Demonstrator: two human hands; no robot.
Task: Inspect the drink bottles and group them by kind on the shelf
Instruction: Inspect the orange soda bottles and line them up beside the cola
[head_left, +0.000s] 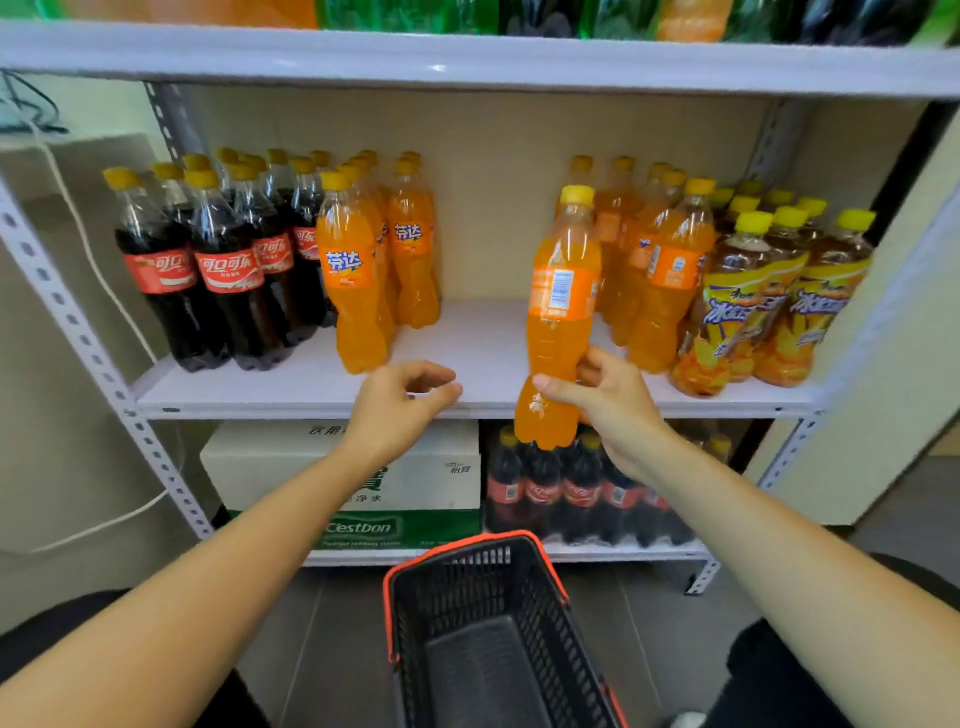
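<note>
At shelf (483, 343) edge | right fingers (563, 391) grip orange bottle (558, 332) | left fingers (431, 373) loosely curled, empty

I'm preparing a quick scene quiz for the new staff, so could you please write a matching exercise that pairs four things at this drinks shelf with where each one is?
Things
1. iced tea bottles
2. orange soda bottle lifted off the shelf
3. water carton
4. basket

Places
A. left side of the bottom shelf
B. below both hands, nearest the camera
C. right end of the middle shelf
D. gripped by the right hand

Pairs: 1-C, 2-D, 3-A, 4-B
</note>
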